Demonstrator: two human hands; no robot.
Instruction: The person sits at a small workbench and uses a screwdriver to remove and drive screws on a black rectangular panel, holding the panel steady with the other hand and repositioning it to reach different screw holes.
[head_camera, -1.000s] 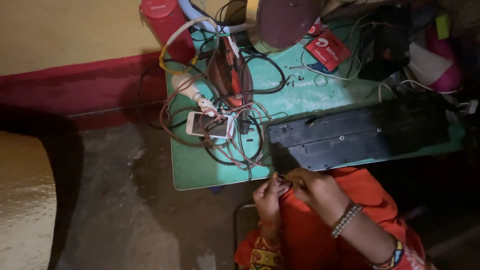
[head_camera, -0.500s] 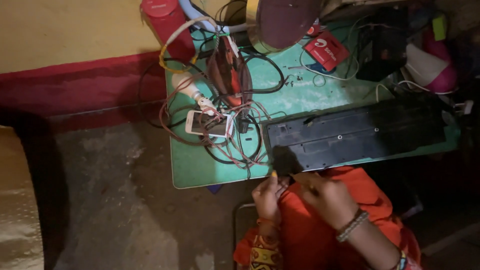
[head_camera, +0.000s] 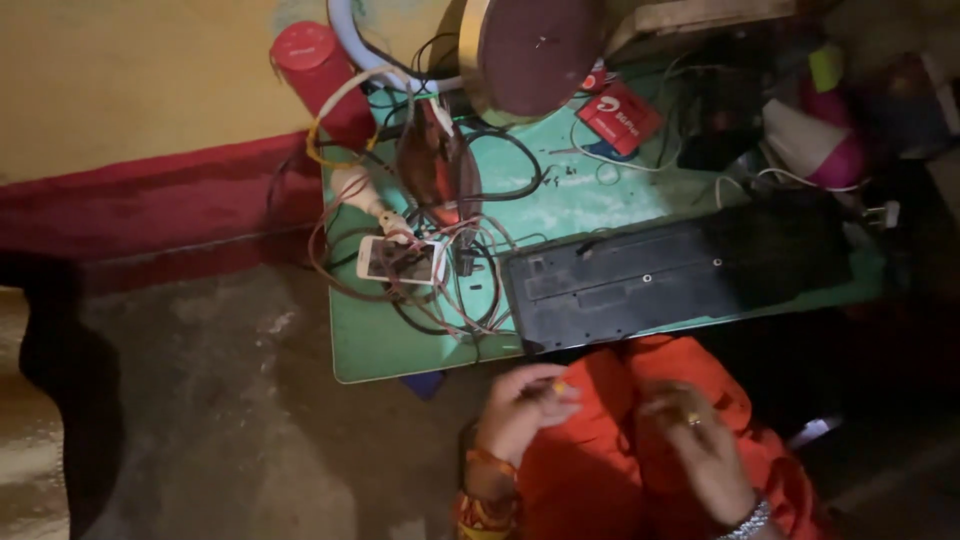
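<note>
Pinching a small yellowish bit in left hand (head_camera: 525, 405), fingers together.
Right hand (head_camera: 695, 445) loosely curled, empty; long black plastic keyboard (head_camera: 680, 272), face-down at 12 o'clock on green desk (head_camera: 400, 345), untouched.

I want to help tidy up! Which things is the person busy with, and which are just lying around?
In hand:
left hand, pinching a small yellowish bit
right hand
upturned black keyboard, nearest them

Lying about:
phone
tangled wires
red can
red packet
</note>
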